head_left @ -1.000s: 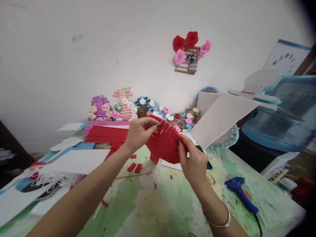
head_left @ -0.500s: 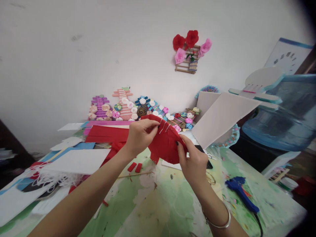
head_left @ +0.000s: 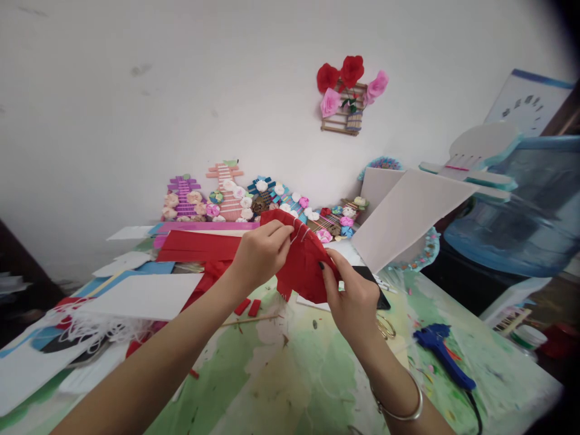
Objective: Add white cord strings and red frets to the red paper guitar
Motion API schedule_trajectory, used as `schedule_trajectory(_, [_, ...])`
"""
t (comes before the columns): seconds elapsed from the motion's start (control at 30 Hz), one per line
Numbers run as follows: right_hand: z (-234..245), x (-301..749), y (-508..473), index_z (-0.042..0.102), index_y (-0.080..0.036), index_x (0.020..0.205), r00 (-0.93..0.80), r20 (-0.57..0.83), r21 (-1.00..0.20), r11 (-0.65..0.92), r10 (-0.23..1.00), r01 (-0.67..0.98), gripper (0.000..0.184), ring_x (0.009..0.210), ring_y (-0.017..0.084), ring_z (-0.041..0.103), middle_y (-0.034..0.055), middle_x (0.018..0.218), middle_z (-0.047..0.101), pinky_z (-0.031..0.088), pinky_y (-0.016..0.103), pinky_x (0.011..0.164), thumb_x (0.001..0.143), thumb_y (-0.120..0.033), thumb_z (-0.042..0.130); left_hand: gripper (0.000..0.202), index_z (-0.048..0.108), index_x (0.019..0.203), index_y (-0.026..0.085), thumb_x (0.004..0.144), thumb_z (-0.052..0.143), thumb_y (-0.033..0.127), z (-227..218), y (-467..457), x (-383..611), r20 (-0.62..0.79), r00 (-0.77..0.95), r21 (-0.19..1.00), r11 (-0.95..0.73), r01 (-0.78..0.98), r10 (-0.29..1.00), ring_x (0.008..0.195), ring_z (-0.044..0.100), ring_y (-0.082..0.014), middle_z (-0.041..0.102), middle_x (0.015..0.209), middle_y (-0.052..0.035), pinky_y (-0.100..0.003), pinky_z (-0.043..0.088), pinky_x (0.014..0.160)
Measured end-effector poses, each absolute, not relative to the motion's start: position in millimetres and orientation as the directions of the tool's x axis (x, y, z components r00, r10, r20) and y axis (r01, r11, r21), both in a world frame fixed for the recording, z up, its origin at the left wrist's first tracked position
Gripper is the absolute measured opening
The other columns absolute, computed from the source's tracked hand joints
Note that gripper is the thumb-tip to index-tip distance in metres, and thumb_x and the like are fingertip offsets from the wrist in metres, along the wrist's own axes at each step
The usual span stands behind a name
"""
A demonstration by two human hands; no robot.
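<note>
A rounded, flat red craft piece (head_left: pixel 301 272) is held up above the table, with a few short white strings (head_left: pixel 302 232) lying across its upper part. My left hand (head_left: pixel 265 251) is closed at its upper left, fingertips pressed together beside the strings and covering that edge. Whether a string end is also pinched there I cannot tell. My right hand (head_left: pixel 356 296) grips the right edge, thumb on the near face and fingers behind. Below lie two small red strips (head_left: pixel 254 308) and a thin wooden stick (head_left: pixel 249 321).
A blue glue gun (head_left: pixel 446 356) lies at the right, near gold-handled scissors (head_left: pixel 386 327) and a dark phone (head_left: pixel 374 284). White boards (head_left: pixel 145 293), tangled white string (head_left: pixel 102 329) and red sheets (head_left: pixel 194 246) cover the left. Decorated crafts (head_left: pixel 226 193) line the wall; a large water bottle (head_left: pixel 521 211) stands right.
My left hand has turned slightly and its fingers have closed further over the strings. The red piece has tilted a little; my right hand has shifted slightly left.
</note>
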State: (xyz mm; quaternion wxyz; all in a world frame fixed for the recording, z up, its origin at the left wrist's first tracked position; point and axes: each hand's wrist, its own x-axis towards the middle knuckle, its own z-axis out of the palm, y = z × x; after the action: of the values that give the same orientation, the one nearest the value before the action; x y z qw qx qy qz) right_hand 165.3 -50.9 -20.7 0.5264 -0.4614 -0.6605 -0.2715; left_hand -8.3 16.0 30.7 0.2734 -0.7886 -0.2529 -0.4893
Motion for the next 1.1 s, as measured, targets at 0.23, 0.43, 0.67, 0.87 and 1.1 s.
schedule_trajectory(0.23, [-21, 166, -53, 0.063, -0.016, 0.114, -0.029, 0.929, -0.15, 0.448, 0.368, 0.881, 0.027, 0.07, 0.014, 0.071, 0.0077, 0.096, 0.075, 0.052, 0.022, 0.064, 0.091, -0.019, 0.049, 0.021, 0.065, 0.086, 0.013, 0.087, 0.044, 0.011, 30, 12, -8, 0.871, 0.478, -0.318, -0.612, 0.724, 0.112, 0.063, 0.063, -0.0145, 0.068, 0.073, -0.0063, -0.023, 0.044, 0.052])
schedule_trajectory(0.43, [-22, 167, -53, 0.061, -0.015, 0.116, -0.042, 0.932, -0.138, 0.46, 0.359, 0.877, 0.028, 0.071, 0.015, 0.071, 0.008, 0.096, 0.075, 0.051, 0.022, 0.063, 0.092, -0.018, 0.048, 0.022, 0.067, 0.094, 0.012, 0.087, 0.045, 0.013, 29, 10, -8, 0.857, 0.505, -0.352, -0.598, 0.72, 0.103, 0.06, 0.061, -0.0135, 0.067, 0.073, -0.0053, -0.023, 0.041, 0.05])
schedule_trajectory(0.67, [-21, 168, -52, 0.064, -0.013, 0.111, -0.024, 0.952, -0.123, 0.453, 0.305, 0.883, 0.024, 0.067, 0.014, 0.071, 0.0083, 0.091, 0.076, 0.051, 0.02, 0.061, 0.091, -0.016, 0.051, 0.026, 0.065, 0.104, 0.008, 0.087, 0.045, 0.013, 23, 10, -10, 0.827, 0.552, -0.389, -0.604, 0.696, 0.104, 0.056, 0.057, -0.0132, 0.063, 0.066, -0.0032, -0.025, 0.039, 0.047])
schedule_trajectory(0.87, [-23, 170, -51, 0.065, -0.016, 0.112, 0.001, 0.953, -0.142, 0.442, 0.304, 0.886, 0.025, 0.066, 0.014, 0.071, 0.0073, 0.09, 0.076, 0.053, 0.02, 0.063, 0.09, -0.018, 0.052, 0.028, 0.064, 0.107, 0.008, 0.086, 0.046, 0.013, 21, 11, -14, 0.805, 0.581, -0.415, -0.59, 0.693, 0.116, 0.055, 0.058, -0.0131, 0.062, 0.063, -0.0028, -0.023, 0.038, 0.046])
schedule_trajectory(1.1, [-23, 173, -52, 0.066, -0.018, 0.112, 0.016, 0.941, -0.172, 0.437, 0.338, 0.883, 0.026, 0.065, 0.014, 0.07, 0.0063, 0.09, 0.076, 0.053, 0.021, 0.064, 0.09, -0.019, 0.05, 0.019, 0.07, 0.091, 0.015, 0.087, 0.052, 0.018, 23, 8, -18, 0.893, 0.415, -0.114, -0.807, 0.579, 0.172, 0.061, 0.063, -0.0112, 0.071, 0.074, -0.0042, -0.021, 0.048, 0.054])
